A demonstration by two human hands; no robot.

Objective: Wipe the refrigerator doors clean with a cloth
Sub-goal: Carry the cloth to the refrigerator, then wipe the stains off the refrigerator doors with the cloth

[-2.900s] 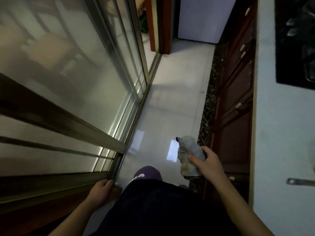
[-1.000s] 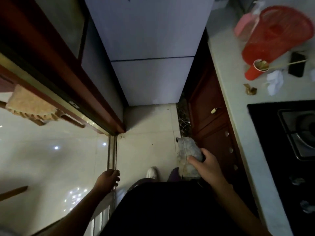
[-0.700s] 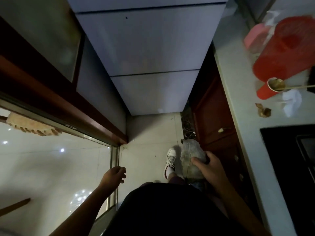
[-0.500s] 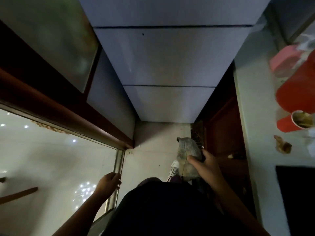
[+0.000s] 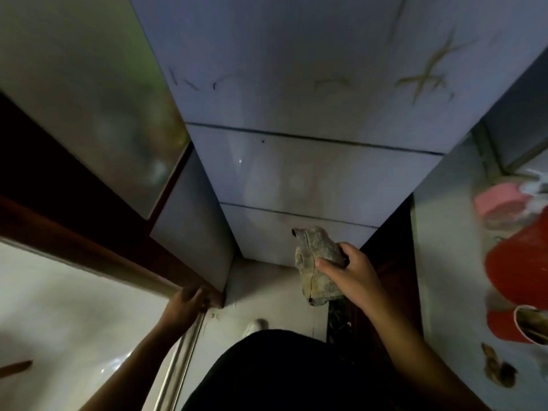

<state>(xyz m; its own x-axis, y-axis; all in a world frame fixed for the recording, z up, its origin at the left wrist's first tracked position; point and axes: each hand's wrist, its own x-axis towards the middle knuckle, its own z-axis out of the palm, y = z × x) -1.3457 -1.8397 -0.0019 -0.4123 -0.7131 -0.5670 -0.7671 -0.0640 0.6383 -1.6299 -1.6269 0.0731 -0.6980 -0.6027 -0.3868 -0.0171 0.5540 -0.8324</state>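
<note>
Clutching cloth [image 5: 318, 262], right hand [image 5: 353, 274] near refrigerator doors [image 5: 311, 173]; red basket [image 5: 522, 268] on counter [image 5: 444, 232] (left hand [image 5: 185, 304] grip unclear).

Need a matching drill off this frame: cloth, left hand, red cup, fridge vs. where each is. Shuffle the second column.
1 cloth
2 left hand
3 red cup
4 fridge

a on the counter, far right
b straight ahead, streaked near the top
c gripped in the right hand
d low, by the door track

Pairs: 1-c, 2-d, 3-a, 4-b
</note>
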